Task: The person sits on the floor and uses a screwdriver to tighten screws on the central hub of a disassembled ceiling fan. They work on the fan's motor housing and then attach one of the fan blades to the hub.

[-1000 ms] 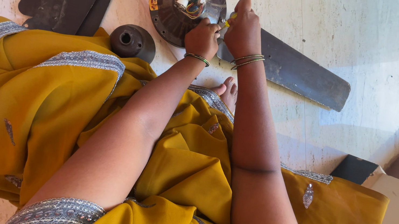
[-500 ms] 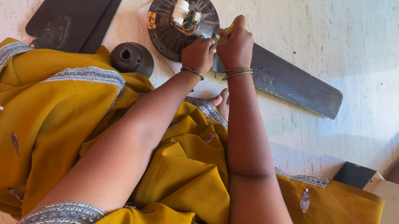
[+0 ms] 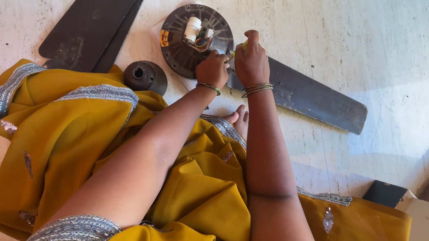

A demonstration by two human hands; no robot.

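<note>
Now both hands have stayed at the round fan motor (image 3: 193,40) on the floor, where the attached blade (image 3: 312,96) joins it; only the view has shifted a little. The right hand (image 3: 251,62) keeps its grip pressed together around a thin tool with a yellow-green handle (image 3: 238,50), the tip hidden. The left hand (image 3: 212,69) rests curled on the motor rim, grip closed, holding it steady. Two loose blades (image 3: 105,7) and a dark cup cover (image 3: 145,76) lie nearby, so the work at this joint seems unfinished.
</note>
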